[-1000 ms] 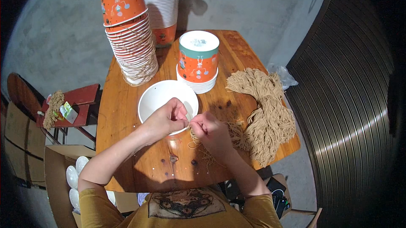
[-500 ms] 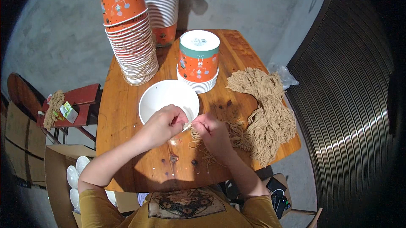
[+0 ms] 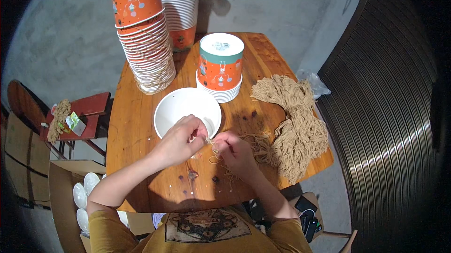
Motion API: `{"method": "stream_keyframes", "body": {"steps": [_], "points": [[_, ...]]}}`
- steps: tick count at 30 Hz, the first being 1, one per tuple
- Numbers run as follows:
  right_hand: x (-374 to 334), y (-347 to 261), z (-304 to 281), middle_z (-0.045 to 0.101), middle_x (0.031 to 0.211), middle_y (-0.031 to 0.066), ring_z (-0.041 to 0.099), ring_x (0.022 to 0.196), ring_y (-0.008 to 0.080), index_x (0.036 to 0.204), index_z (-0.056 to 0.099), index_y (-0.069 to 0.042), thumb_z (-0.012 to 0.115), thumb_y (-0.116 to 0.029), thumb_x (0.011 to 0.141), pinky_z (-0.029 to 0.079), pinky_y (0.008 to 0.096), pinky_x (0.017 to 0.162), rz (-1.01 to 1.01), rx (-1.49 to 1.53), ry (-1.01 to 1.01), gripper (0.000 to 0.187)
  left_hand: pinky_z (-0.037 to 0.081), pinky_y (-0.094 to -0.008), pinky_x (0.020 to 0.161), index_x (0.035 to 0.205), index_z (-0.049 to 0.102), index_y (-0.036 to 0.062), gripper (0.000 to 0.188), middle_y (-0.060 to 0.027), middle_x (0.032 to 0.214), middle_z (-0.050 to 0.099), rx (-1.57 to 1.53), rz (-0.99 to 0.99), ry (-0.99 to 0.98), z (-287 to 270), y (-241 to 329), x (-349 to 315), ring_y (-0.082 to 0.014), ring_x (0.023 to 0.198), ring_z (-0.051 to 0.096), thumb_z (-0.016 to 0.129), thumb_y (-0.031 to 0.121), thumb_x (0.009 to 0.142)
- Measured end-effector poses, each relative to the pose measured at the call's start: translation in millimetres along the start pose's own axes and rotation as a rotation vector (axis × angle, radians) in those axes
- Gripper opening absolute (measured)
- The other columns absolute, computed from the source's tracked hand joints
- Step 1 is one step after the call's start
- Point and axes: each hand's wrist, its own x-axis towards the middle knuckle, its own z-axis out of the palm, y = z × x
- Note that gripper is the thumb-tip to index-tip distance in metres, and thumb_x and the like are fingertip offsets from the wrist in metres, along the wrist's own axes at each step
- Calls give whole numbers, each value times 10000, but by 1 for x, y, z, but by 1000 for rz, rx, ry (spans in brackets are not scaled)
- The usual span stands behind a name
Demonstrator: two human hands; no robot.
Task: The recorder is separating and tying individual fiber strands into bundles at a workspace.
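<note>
A white paper bucket [image 3: 181, 107] lies with its opening toward me on the wooden table. At its near rim my left hand [image 3: 181, 140] pinches tan string, its fingertips close to the bucket's edge. Just right of it, my right hand [image 3: 235, 153] is closed in a pinch on the same string [image 3: 214, 155]. Loops of string hang between the two hands. The fingers partly hide the string's ends and the near part of the rim. Loose strands run from beside my right hand toward a thick tan string bundle [image 3: 300, 140].
Upside-down orange-and-green buckets [image 3: 221, 72] stand behind the white one. A tall bucket stack [image 3: 145, 55] wound with string rises at the back left, with another stack [image 3: 176, 8] behind. A cardboard box [image 3: 66, 201] holds white round pieces at lower left. A red bench [image 3: 89, 105] stands left.
My right hand has shifted very slightly, its fingers turning around the string. My left hand stays at the rim, and the buckets and bundle remain in place.
</note>
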Motion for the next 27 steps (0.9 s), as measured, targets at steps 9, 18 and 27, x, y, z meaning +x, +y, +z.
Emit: {"method": "stream_keyframes", "body": {"steps": [9, 18, 27], "points": [[7, -4, 17, 640, 823, 115, 666, 745, 274, 1005, 580, -64, 644, -168, 863, 528, 375, 644, 9, -251, 104, 187, 440, -350, 708, 867, 555, 1, 96, -115, 849, 521, -55, -21, 5, 0, 7, -1, -249, 823, 525, 579, 83, 824], [3, 4, 23, 577, 670, 57, 543, 548, 144, 919, 580, -75, 679, -132, 841, 447, 291, 515, -238, -407, 307, 138, 435, -381, 721, 854, 551, -5, 79, -140, 832, 531, 47, 51, 88, 6, 1, -1, -295, 830, 525, 571, 69, 836], [-13, 5, 14, 598, 749, 96, 610, 624, 224, 1054, 557, -101, 661, -219, 876, 494, 343, 574, -40, -255, 166, 238, 441, -373, 701, 851, 555, -9, 91, -136, 833, 547, 22, 20, 118, 4, -1, 0, -284, 809, 532, 573, 79, 865]]}}
